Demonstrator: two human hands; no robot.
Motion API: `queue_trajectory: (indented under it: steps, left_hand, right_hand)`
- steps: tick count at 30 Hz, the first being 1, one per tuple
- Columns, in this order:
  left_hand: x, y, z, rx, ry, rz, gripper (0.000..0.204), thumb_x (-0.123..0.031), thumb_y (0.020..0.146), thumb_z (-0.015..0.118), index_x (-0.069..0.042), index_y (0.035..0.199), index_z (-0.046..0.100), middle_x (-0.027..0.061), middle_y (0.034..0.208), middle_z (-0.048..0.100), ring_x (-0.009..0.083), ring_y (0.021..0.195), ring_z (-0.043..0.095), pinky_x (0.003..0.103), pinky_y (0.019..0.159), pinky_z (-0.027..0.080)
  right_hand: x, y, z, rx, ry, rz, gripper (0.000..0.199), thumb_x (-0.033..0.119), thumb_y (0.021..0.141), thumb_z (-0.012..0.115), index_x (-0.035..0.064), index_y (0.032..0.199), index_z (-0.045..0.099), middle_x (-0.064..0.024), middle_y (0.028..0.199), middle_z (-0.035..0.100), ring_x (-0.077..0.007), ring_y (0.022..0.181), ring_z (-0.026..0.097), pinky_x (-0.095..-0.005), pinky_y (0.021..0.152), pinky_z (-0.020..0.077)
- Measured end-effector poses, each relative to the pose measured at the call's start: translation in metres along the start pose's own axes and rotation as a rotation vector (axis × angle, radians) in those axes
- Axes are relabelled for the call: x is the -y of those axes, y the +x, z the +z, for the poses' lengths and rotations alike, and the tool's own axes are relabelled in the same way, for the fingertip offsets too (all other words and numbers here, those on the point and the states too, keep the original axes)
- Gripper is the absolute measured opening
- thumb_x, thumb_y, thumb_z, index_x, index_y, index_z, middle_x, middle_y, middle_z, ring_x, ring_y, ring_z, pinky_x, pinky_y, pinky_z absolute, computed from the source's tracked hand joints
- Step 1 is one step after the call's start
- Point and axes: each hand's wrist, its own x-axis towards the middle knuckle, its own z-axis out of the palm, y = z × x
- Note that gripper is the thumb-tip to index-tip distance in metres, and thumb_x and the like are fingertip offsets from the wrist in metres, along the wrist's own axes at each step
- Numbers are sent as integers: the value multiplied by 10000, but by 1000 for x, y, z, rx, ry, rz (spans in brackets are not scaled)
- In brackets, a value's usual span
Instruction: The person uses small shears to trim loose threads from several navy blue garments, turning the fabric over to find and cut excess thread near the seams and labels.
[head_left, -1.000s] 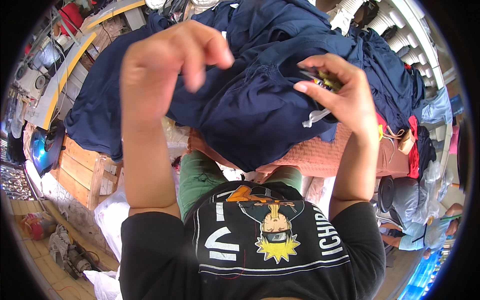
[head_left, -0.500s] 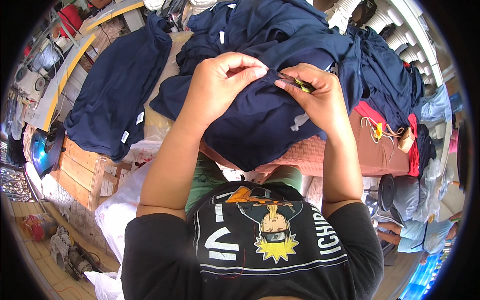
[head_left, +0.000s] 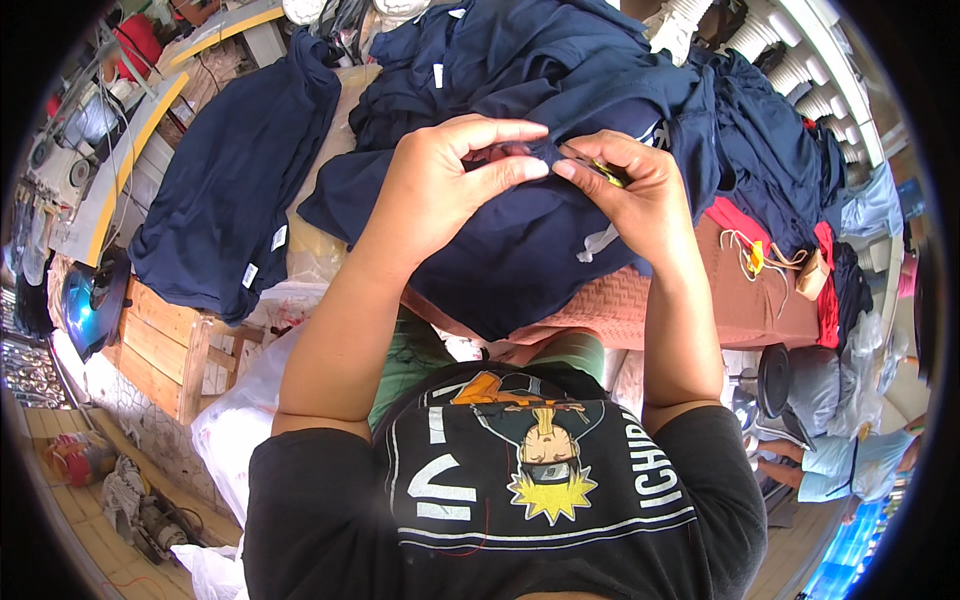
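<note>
A navy blue garment (head_left: 490, 265) lies spread before me on the cloth-covered surface, with a gathered edge raised between my hands. My left hand (head_left: 440, 185) pinches that edge, its thumb and forefinger on either side of the fabric. Close beside it, nearly touching the edge, my right hand (head_left: 640, 190) is closed around small thread snips (head_left: 609, 174) with yellow and black parts. Most of the snips is hidden in the palm, and the blade tips are hard to make out. A pale drawstring end (head_left: 598, 242) rests on the garment below my right hand.
Another folded navy garment (head_left: 235, 185) lies left on a wooden crate (head_left: 160, 335). More navy garments (head_left: 770, 150) are heaped at the right, by a red strap (head_left: 826, 290) and loose cords. A brown quilted cover (head_left: 740, 300) drapes the front edge. A person (head_left: 850, 465) stands far right.
My left thumb and forefinger have spread a little and moved slightly right along the fabric edge. My right hand with the snips has barely moved.
</note>
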Motion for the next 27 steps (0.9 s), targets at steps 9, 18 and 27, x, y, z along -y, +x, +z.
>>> queue_trajectory:
  steps: [9,18,27]
  left_hand:
    - [-11,10,0,-101,219,169,130,-110,870,694,-18,958,716,15,845,695,78,792,644,212,721,501]
    - [-19,20,-16,168,34,-62,188,-159,924,635,9,992,685,33,868,690,95,776,670,212,704,521]
    - [-24,21,-15,176,44,-35,195,-167,938,620,11,996,675,32,877,685,92,778,667,219,704,517]
  right_hand:
    - [-3,0,2,69,-52,6,159,65,782,755,-4,908,687,-63,800,674,-116,703,606,-260,662,479]
    - [44,32,-56,417,-303,-41,183,109,857,695,2,989,626,-8,811,591,-49,718,494,-213,635,405]
    - [46,47,-50,459,-317,-113,168,164,847,712,14,868,639,-83,647,630,-138,568,556,-289,564,446]
